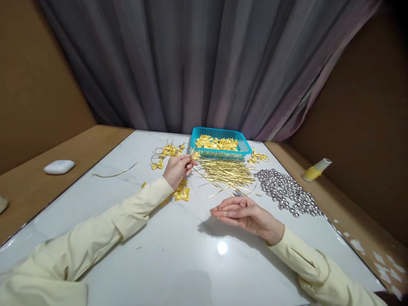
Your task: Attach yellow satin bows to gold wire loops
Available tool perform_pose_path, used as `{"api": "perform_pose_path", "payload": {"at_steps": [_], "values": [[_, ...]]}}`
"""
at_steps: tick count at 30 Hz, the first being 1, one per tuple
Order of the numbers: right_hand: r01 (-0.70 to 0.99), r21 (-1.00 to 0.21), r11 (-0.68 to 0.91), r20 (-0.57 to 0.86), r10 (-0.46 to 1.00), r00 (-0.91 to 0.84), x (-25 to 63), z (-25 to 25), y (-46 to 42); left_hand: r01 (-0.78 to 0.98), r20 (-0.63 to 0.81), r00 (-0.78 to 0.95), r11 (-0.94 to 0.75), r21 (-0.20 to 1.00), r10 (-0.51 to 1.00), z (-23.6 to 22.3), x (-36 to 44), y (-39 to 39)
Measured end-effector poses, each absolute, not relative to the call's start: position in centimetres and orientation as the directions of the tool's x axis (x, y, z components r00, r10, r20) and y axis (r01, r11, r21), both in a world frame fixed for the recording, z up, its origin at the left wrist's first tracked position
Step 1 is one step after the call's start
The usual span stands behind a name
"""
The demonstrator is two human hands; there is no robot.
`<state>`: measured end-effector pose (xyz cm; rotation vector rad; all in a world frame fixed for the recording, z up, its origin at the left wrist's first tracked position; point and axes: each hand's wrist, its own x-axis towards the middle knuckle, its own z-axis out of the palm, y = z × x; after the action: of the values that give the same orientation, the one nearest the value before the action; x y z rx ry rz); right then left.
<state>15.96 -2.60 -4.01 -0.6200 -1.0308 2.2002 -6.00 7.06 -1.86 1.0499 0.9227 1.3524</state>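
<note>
White, glossy tabletop (178,263) with faint grey veining fills the lower view, bordered by brown board at left and right. Grey-purple curtains (191,63) hang behind it, between brown walls. A white rounded object (59,166) lies on the left board; a pale tube with a yellow band (316,170) is on the right one.

A turquoise openwork basket (219,155) at the far side holds a heap of yellow ribbon bows (216,143). In front of it is a pile of gold wire strips (228,172), with silver oval beads (287,191) spread to the right. Looped pieces with bows (170,150) lie left of the basket, more to its right.

The left hand (178,169) has its thumb and fingers closed on a gold wire loop with a yellow bow (195,154), near the basket's front left corner. The right hand (248,216) hovers over the tabletop, nearer the viewer than the wires, fingers extended close together, thumb alongside; whether they hold anything small, I cannot tell.
</note>
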Motion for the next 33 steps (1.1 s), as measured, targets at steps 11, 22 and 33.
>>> {"api": "perform_pose_path", "payload": {"at_steps": [11,22,33], "values": [[-0.255,-0.844,-0.472,-0.233,0.752,-0.617,16.1,-4.0,-2.2,-0.339,-0.031,0.188,0.095,0.936,0.982,-1.1,-5.1,5.8],[0.135,-0.926,0.351,0.327,0.929,-0.175,17.6,1.7,-2.3,-0.183,-0.023,0.445,0.116,0.976,0.895,-0.8,-4.0,2.9],[0.218,-0.925,0.312,0.234,0.917,-0.322,17.4,-1.8,-0.8,-0.041,-0.087,0.567,0.134,0.990,0.819,-1.1,-3.1,1.4]]}}
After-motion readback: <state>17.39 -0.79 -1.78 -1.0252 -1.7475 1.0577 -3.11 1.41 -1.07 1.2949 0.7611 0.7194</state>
